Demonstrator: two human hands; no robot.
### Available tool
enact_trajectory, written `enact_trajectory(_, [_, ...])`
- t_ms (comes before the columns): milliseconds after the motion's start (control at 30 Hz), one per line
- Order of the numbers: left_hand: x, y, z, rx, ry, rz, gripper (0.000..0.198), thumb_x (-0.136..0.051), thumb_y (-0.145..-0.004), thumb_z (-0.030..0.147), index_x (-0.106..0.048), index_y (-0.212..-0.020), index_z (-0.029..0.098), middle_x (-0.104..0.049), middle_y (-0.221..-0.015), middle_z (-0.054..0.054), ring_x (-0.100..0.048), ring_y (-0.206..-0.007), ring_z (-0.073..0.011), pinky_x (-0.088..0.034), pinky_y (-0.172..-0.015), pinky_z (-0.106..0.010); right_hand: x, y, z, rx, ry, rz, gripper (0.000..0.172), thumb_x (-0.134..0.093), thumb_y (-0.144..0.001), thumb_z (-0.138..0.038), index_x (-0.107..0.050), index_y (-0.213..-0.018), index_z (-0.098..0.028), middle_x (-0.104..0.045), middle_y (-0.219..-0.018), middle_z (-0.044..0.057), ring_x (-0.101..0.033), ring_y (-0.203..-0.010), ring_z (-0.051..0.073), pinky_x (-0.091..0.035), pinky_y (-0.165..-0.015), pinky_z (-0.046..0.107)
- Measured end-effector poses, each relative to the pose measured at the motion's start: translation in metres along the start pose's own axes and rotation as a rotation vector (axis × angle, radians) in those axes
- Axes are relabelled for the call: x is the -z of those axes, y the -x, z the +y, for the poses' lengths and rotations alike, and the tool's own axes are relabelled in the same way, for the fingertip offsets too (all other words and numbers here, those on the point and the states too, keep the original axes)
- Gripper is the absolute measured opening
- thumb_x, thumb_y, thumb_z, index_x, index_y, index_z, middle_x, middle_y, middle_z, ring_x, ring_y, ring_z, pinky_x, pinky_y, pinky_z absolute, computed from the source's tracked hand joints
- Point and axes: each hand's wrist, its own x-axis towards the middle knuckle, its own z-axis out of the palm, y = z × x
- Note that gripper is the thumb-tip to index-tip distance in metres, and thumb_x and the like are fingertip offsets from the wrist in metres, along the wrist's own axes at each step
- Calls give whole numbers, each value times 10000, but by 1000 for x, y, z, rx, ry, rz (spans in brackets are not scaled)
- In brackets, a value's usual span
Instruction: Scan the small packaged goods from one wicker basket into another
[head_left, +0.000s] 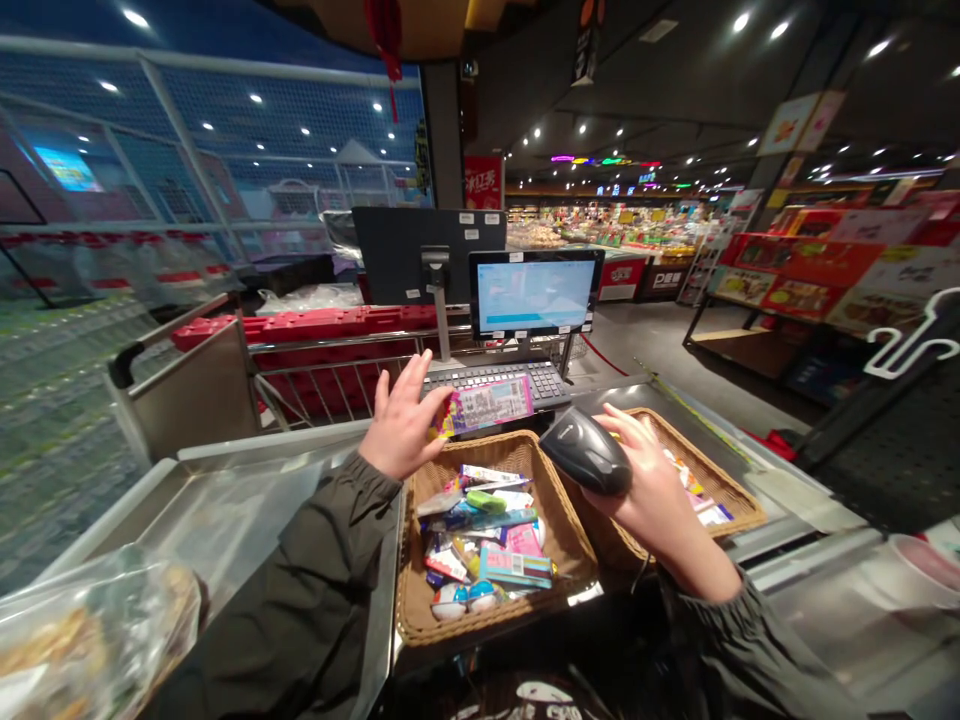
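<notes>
1. My left fingers [415, 388] are fanning wide and pointing up, while the thumb side of my left hand [401, 430] is pinching the near edge of a flat pink packet [487, 405]. I am holding it by the edge, it seems, so that nothing covers its printed face.
2. My right hand [646, 492] is wrapping closed around a black scanner [586, 450], its head tilting towards the packet, close beside it but not touching.
3. The packet is hanging above the far rim of the nearer wicker basket [406, 600], which is holding many small bright packs.
4. A second basket [733, 492] is sitting under my right hand with a few items in it.
5. Beyond them, a keyboard [517, 378] and a lit screen [532, 293] are facing me.
6. To my left a steel counter [225, 500] is carrying a filled plastic bag [82, 630].
</notes>
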Motion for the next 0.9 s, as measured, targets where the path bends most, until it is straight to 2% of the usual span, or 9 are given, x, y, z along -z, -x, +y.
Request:
enact_trajectory(233, [-9, 2, 2, -16, 31, -45, 603, -761, -730, 271, -577, -1299, 192, -150, -1649, -217, -185, -1520, -383, -135, -1175, -676, 1, 4, 6, 18, -12, 32, 397, -659, -784, -297, -624, -1158, -167, -636, -1252, 185, -508, -1312, 420, -433, -1045, 646])
enact_trajectory(333, [-17, 4, 3, -31, 46, -99, 604, -770, -714, 291, -584, -1280, 190, -166, -1646, -216, -192, -1517, -389, -126, -1173, -685, 1, 6, 9, 24, -10, 33, 401, -662, -768, -282, -623, -1152, -173, -645, -1230, 175, -521, -1294, 420, -449, -1036, 634])
enact_trajectory(533, [-46, 17, 8, -117, 90, -271, 538, -743, -716, 311, -610, -1217, 165, -216, -1626, -240, -199, -1515, -386, -106, -1175, -684, -2, 9, 15, 31, -24, 13, 379, -668, -762, -271, -626, -1133, -205, -663, -1176, 143, -550, -1262, 382, -428, -1076, 616])
enact_trajectory(733, [-80, 39, 16, -166, 155, -517, 597, -753, -683, 334, -600, -1233, 159, -230, -1626, -231, -180, -1521, -381, -99, -1172, -686, -3, 11, 23, 1, -22, -7, 394, -674, -781, -329, -617, -1150, -201, -667, -1174, 138, -564, -1242, 378, -384, -1116, 632])
enact_trajectory(900, [-105, 64, 27, -189, 211, -667, 657, -778, -644, 333, -594, -1253, 171, -224, -1631, -220, -157, -1528, -373, -88, -1184, -664, -4, 16, 32, -54, -34, -51, 394, -667, -775, -312, -626, -1154, -213, -664, -1198, 127, -557, -1256, 356, -385, -1133, 581])
